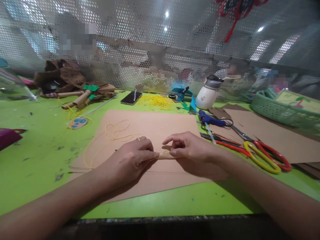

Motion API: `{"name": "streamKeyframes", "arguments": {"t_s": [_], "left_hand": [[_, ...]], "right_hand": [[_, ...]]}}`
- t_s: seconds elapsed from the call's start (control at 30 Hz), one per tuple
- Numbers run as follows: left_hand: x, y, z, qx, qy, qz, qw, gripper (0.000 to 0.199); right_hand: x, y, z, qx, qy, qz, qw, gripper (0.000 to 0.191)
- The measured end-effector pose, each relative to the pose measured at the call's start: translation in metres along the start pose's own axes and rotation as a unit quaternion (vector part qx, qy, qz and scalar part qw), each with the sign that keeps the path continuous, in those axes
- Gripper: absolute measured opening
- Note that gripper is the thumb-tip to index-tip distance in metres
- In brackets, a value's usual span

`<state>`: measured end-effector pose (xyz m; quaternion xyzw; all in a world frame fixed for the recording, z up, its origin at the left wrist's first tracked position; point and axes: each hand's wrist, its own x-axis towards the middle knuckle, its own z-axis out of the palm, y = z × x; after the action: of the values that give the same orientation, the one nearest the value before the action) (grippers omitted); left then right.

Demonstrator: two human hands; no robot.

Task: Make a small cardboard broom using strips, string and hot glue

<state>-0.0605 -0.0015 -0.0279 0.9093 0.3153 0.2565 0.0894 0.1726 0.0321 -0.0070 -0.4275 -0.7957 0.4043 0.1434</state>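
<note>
A thin brown paper roll [163, 155] lies crosswise over flat brown paper sheets [150, 123] in front of me. My left hand [136, 151] is closed on its left part, thumb and fingertips pressed together. At the right end, my right hand [188, 146] holds the roll with its thumb and curled fingers, the index finger raised off it. Part of the roll is hidden under both hands. Thin yellow string [117, 137] loops loosely across the sheets left of centre, and a short bit shows on the roll between my hands.
Scissors [260, 156] and a blue glue gun [212, 119] lie right of the sheets. Farther back are a phone [131, 97], yellow strands [156, 101], a white jug [209, 95] and a green basket [282, 111]. Rolled paper tubes [82, 96] lie at back left.
</note>
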Motion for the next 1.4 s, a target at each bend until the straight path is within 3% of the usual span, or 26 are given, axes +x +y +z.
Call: {"name": "streamKeyframes", "arguments": {"t_s": [0.2, 0.43, 0.63, 0.77, 0.9, 1.03, 1.17, 1.3, 1.4], "left_hand": [[-0.002, -0.003, 0.003, -0.015, 0.001, -0.013, 1.000, 0.023], [-0.004, -0.006, 0.007, -0.038, 0.005, -0.031, 0.999, 0.022], [-0.004, -0.007, 0.005, -0.047, 0.003, -0.013, 0.999, 0.021], [-0.004, -0.007, 0.004, -0.052, 0.009, -0.013, 0.999, 0.020], [-0.005, -0.008, 0.006, -0.051, 0.012, -0.016, 0.998, 0.021], [-0.005, -0.011, 0.009, -0.052, 0.011, -0.019, 0.998, 0.020], [-0.004, -0.011, 0.009, -0.057, 0.019, -0.011, 0.998, 0.019], [-0.002, -0.010, 0.007, -0.061, 0.020, -0.003, 0.998, 0.019], [-0.002, -0.010, 0.007, -0.062, 0.022, -0.008, 0.998, 0.019]], "right_hand": [[-0.034, 0.005, -0.013, -0.098, 0.005, -0.038, 0.994, 0.029], [-0.052, 0.016, -0.011, -0.131, 0.081, -0.026, 0.988, 0.017], [-0.037, -0.004, -0.009, -0.255, 0.005, -0.113, 0.960, 0.036], [-0.037, -0.007, -0.016, -0.297, -0.013, -0.038, 0.954, 0.026], [-0.048, 0.005, -0.033, -0.249, -0.018, 0.060, 0.966, 0.035], [-0.053, 0.012, -0.042, -0.235, 0.046, 0.016, 0.971, 0.034], [-0.047, 0.005, -0.023, -0.228, 0.130, -0.089, 0.961, 0.017], [-0.042, 0.000, 0.006, -0.229, 0.094, -0.131, 0.960, 0.024], [-0.041, 0.008, 0.018, -0.218, 0.124, -0.129, 0.959, 0.020]]}}
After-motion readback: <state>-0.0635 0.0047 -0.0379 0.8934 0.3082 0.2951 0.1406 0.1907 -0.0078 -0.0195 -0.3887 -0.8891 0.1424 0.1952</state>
